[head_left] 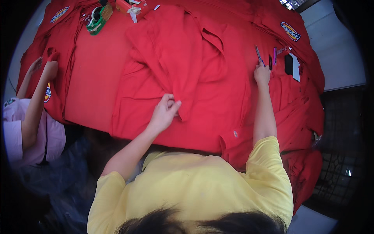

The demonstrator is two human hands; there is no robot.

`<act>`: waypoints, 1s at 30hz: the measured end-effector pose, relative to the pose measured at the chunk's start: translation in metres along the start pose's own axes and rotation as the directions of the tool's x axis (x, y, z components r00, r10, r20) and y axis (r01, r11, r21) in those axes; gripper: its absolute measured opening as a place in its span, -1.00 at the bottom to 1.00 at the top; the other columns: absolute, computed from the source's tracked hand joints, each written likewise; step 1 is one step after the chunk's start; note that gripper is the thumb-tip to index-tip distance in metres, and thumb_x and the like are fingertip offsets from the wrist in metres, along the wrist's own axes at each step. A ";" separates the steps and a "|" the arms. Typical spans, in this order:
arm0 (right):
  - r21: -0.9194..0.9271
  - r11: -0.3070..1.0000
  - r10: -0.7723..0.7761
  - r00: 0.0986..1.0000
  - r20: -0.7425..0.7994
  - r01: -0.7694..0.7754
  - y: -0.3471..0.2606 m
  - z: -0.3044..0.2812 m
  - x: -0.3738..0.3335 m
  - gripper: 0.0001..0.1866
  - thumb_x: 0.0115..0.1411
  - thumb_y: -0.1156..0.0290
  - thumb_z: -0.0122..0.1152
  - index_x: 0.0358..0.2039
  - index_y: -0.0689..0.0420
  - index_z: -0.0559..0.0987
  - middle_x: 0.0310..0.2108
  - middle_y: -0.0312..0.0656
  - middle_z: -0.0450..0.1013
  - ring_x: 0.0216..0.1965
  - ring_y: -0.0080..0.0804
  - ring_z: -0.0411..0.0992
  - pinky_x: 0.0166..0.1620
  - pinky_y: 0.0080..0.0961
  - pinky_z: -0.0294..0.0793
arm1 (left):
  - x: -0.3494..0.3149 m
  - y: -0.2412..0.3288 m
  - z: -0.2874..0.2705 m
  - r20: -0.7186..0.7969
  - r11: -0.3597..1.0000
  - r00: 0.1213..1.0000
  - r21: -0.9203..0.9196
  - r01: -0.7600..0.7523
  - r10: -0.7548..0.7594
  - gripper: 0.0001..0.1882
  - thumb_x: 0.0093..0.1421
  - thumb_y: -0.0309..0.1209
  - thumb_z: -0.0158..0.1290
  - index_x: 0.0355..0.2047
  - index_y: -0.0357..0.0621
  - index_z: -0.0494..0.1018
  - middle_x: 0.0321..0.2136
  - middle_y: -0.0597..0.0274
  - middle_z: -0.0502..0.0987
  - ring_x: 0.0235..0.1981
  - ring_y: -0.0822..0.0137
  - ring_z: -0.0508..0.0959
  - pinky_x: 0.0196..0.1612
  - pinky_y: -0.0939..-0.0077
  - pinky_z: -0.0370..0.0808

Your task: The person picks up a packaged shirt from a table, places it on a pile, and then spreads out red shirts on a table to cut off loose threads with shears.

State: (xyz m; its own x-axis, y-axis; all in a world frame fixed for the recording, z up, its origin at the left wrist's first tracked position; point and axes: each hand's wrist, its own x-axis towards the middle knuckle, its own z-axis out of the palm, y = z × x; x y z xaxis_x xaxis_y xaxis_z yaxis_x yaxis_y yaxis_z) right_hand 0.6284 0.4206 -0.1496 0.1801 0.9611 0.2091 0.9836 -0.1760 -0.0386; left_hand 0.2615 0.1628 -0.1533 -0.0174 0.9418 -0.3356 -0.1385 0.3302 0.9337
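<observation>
A red garment point(171, 46) lies bunched on the table in front of me, its folds running toward my body. My left hand point(163, 113) is closed on a gathered end of it, thumb and fingers pinched together. Off to the right, my right arm is stretched out. My right hand point(262, 74) has its fingers closed at the handle of a pair of scissors point(258, 54), whose blades point away from me. Just right of the scissors are a dark slim tool point(270, 62) and a pink pen-like item point(275, 56).
Stacked red garments with a patch point(291, 31) lie at the far right, near a black-and-white object point(292, 67). Green point(94, 23) and red point(131, 7) tape dispensers stand far left of centre. A co-worker's hands point(50, 70) handle red cloth at left.
</observation>
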 end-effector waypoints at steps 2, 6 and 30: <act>0.045 0.998 -0.045 0.999 -0.028 0.047 0.011 0.004 -0.009 -0.56 0.21 0.26 -0.04 0.11 0.01 0.38 -0.04 0.13 0.26 -0.05 0.16 0.31 -0.01 -0.09 0.35 | 0.000 0.027 -0.004 -0.096 0.965 0.993 0.259 -0.041 0.068 -0.79 0.31 -0.34 -0.14 -0.18 -0.26 0.27 -0.51 0.14 0.51 -0.50 0.39 0.57 -0.46 0.53 0.51; 0.176 0.984 -0.017 0.999 -0.046 0.025 0.021 0.005 -0.011 -0.48 0.15 0.29 0.06 0.14 0.09 0.34 -0.03 0.16 0.25 -0.04 0.19 0.30 0.02 -0.10 0.33 | 0.014 0.044 -0.017 -0.160 0.913 0.968 0.390 -0.119 0.194 -0.71 0.33 -0.27 -0.18 -0.26 -0.28 0.36 -0.56 0.13 0.49 -0.61 0.36 0.56 -0.55 0.51 0.47; 0.881 -0.280 -0.297 0.907 0.299 -0.382 -0.026 -0.109 -0.208 -0.47 0.16 0.57 0.05 0.14 0.37 0.18 -0.25 0.01 0.43 -0.23 -0.13 0.52 -0.12 -0.34 0.57 | -0.005 0.025 0.014 0.371 0.959 0.918 0.282 0.030 -0.138 -0.64 0.13 -0.38 0.14 -0.08 -0.21 0.39 -0.32 0.29 0.53 -0.30 0.52 0.47 -0.21 0.60 0.41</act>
State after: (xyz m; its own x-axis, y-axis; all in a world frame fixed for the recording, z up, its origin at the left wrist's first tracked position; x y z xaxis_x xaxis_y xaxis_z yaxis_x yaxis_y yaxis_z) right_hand 0.5651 0.2021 -0.0854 -0.1290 0.9875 -0.0908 -0.3447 -0.1305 -0.9296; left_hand 0.2721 0.1674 -0.1269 0.3708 0.8425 -0.3908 0.1455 0.3629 0.9204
